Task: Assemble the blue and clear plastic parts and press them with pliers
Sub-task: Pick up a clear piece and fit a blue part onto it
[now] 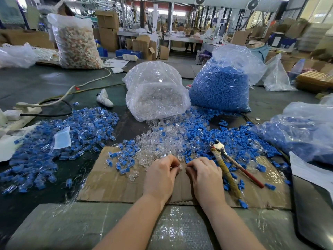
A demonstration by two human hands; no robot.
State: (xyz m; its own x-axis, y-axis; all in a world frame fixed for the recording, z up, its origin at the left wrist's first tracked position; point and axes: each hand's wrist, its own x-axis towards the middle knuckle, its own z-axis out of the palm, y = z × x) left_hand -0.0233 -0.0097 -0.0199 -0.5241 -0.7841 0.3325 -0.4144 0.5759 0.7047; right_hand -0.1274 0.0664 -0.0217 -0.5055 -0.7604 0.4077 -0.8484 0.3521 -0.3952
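Observation:
My left hand (161, 175) and my right hand (203, 175) meet over a sheet of cardboard (111, 188), fingers curled. The left fingers pinch a small clear plastic part (178, 166). What my right fingertips hold is hidden. Just beyond the hands lies a heap of loose clear parts (158, 141); loose blue parts (232, 134) spread to its right. Pliers (232, 166) with yellow and red handles lie on the cardboard right of my right hand. A big pile of assembled blue-and-clear pieces (72, 134) covers the table at left.
A bag of clear parts (156, 94) and a bag of blue parts (221, 87) stand behind the heaps. Another bag with blue parts (302, 130) lies at right. A power strip and cables (23, 109) sit far left. Bubble wrap (171, 228) covers the near edge.

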